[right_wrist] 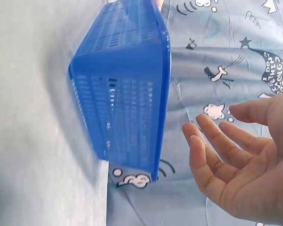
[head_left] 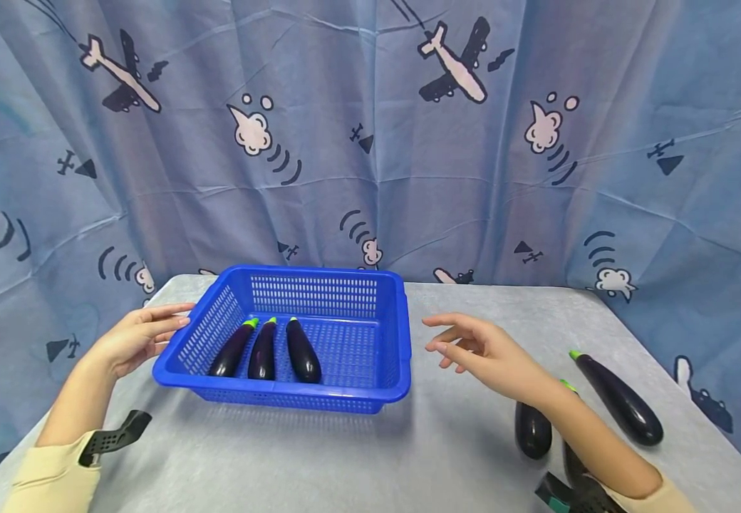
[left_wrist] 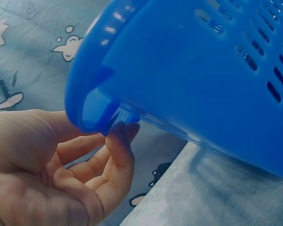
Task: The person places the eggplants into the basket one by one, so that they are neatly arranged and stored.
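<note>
A blue plastic basket with slotted walls stands on the table, three dark eggplants inside: left, middle and right. At its left rim, my left hand grips the edge; the left wrist view shows the fingers curled beneath the rim. My right hand hovers just right of the basket, fingers loosely bent and holding nothing. Three more eggplants lie on the right: one near the edge, one below the wrist, and one mostly hidden by the forearm.
The grey table extends in front of the basket and to its right. Behind it hangs a blue curtain printed with planes and clouds. A black strap with a device sits at the left wrist, another at the right.
</note>
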`<action>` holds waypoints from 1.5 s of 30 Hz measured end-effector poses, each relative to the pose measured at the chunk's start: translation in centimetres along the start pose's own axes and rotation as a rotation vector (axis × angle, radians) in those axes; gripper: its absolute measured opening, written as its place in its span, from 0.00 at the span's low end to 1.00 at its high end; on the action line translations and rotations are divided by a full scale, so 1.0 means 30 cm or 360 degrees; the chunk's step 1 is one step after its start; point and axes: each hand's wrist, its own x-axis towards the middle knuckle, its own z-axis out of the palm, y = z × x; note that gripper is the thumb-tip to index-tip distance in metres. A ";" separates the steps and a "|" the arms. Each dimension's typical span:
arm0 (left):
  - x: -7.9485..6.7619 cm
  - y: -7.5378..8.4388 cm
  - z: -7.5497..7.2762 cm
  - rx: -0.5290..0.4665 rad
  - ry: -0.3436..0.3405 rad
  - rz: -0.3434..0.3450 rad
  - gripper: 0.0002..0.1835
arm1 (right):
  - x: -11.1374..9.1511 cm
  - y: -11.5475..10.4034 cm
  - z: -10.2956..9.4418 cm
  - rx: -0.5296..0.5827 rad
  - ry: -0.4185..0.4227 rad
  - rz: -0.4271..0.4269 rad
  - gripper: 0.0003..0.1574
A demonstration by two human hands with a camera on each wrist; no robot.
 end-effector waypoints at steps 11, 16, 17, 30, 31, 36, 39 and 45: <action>-0.003 -0.004 0.003 -0.0025 0.0015 -0.0016 0.19 | -0.087 0.104 -0.075 -0.0023 0.0069 0.0062 0.27; -0.007 -0.007 0.000 -0.0010 0.0001 -0.0006 0.19 | -0.135 0.140 -0.108 -0.0050 0.0150 0.0189 0.29; -0.008 -0.007 -0.001 -0.0007 0.0000 -0.0004 0.19 | -0.143 0.147 -0.113 -0.0057 0.0162 0.0211 0.29; -0.010 0.000 -0.008 0.0007 0.0006 0.0009 0.19 | -0.197 0.246 -0.163 -0.0236 0.0310 0.0517 0.34; -0.009 0.001 -0.007 0.0018 0.0010 0.0007 0.18 | -0.199 0.251 -0.168 -0.0240 0.0307 0.0534 0.35; -0.005 0.003 -0.001 0.0078 0.0030 -0.0001 0.16 | -0.210 0.272 -0.186 -0.0263 0.0295 0.0590 0.34; -0.003 0.003 0.003 0.0070 0.0032 -0.0004 0.16 | -0.216 0.285 -0.193 -0.0285 0.0308 0.0601 0.33; 0.000 0.005 0.006 0.0043 0.0024 -0.0012 0.17 | -0.224 0.311 -0.202 -0.0356 0.0311 0.0630 0.34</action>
